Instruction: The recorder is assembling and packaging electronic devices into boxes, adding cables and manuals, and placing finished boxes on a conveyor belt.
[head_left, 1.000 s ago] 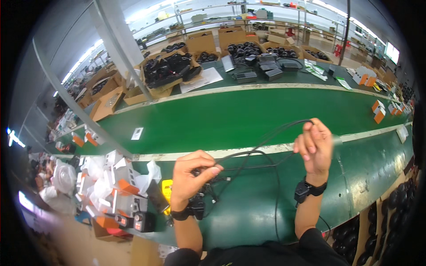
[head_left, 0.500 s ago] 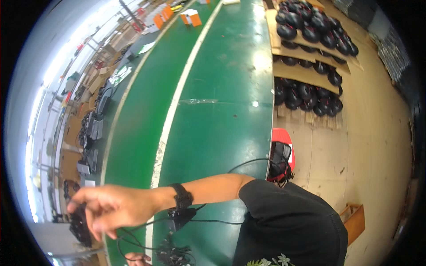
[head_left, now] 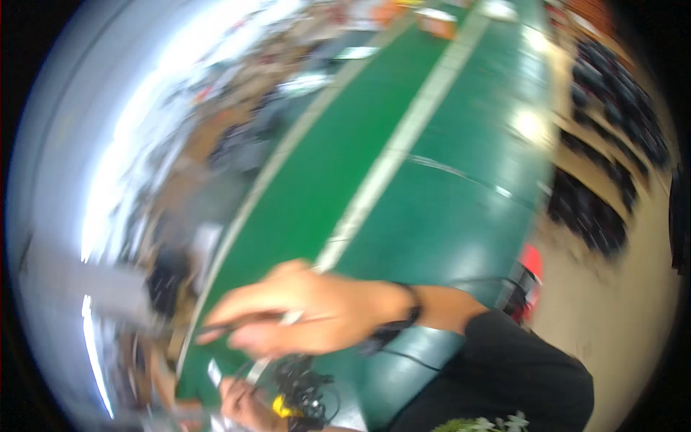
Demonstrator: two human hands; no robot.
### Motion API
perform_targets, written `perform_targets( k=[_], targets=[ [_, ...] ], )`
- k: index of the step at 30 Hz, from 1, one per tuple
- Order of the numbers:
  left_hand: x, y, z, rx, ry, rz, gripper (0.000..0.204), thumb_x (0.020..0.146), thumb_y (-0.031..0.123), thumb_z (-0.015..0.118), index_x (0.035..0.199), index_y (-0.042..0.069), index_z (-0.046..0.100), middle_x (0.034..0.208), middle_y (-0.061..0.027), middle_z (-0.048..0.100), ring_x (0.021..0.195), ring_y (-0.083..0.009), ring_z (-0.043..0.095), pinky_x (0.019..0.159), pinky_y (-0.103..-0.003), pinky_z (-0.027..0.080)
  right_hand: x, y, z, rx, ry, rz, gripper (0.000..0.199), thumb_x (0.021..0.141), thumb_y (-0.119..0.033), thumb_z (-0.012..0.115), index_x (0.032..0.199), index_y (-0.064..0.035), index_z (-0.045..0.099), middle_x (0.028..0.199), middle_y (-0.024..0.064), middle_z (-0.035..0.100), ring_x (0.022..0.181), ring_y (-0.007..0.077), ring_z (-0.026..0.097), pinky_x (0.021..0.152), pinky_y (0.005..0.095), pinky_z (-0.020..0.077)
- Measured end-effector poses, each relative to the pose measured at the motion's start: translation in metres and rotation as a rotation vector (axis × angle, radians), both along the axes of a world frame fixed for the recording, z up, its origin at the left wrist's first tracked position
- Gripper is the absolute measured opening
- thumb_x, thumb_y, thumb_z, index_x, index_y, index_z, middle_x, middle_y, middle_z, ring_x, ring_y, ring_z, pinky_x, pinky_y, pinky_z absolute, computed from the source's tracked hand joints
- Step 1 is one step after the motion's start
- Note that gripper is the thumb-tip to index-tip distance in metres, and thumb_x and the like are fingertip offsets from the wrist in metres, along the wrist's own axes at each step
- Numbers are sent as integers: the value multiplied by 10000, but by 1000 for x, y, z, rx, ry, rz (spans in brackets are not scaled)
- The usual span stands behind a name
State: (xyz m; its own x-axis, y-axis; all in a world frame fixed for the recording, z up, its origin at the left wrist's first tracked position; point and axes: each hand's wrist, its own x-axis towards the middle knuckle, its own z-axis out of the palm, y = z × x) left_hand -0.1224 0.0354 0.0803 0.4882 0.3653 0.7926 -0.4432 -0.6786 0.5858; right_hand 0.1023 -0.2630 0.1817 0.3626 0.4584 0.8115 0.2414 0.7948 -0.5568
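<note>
My right hand (head_left: 309,309) reaches across the green table (head_left: 403,223) from the right, with a black watch (head_left: 396,317) on its wrist. Its thumb and fingers close around a thin black cable-like thing (head_left: 248,321), smeared by motion. Below it, my left hand (head_left: 245,403) is at the lower edge, fingers curled. A small whitish flat piece (head_left: 214,373) sticks up at its fingertips; its kind is unclear. Right beside that hand lies a tangle of black cables (head_left: 299,381) with a yellow piece (head_left: 284,407) against it.
A pale strip (head_left: 389,158) runs along the table. An orange-and-white box (head_left: 437,23) stands at the far end. Blurred goods line a bench on the left. Racks of dark round items (head_left: 586,212) stand right of the table, near a red chair (head_left: 531,277).
The view has swung, shifting the table rightward in the picture. My right hand has left the dark object beyond the left table edge and now closes on something thin. My left hand shows more.
</note>
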Motion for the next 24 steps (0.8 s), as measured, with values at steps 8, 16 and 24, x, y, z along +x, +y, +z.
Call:
perform_targets(
  k=[8,16,24],
  targets=[
    [34,-73,64,84,384,-77,157,838,77,916,985,59,866,977,-66,716,973,-225,700,852,-369,547,-17,19,-15,-525,-409,-337,329,994,-35,727,1316,2,785,773,114,711,667,247,701,632,359,531],
    [27,-50,46,61,356,-115,278,922,172,873,1133,71,723,1439,-140,586,1294,-347,616,1119,-442,501,-35,68,-40,-644,-387,-296,310,1063,-15,610,1322,46,767,727,105,667,630,191,677,601,327,527],
    [40,-55,36,125,313,-177,439,898,121,821,1309,41,688,1263,-126,711,1265,-352,649,1057,-478,551,-39,67,-42,-628,-518,-384,232,1034,-121,682,1103,78,779,774,127,702,746,218,683,692,345,507]
  ],
)
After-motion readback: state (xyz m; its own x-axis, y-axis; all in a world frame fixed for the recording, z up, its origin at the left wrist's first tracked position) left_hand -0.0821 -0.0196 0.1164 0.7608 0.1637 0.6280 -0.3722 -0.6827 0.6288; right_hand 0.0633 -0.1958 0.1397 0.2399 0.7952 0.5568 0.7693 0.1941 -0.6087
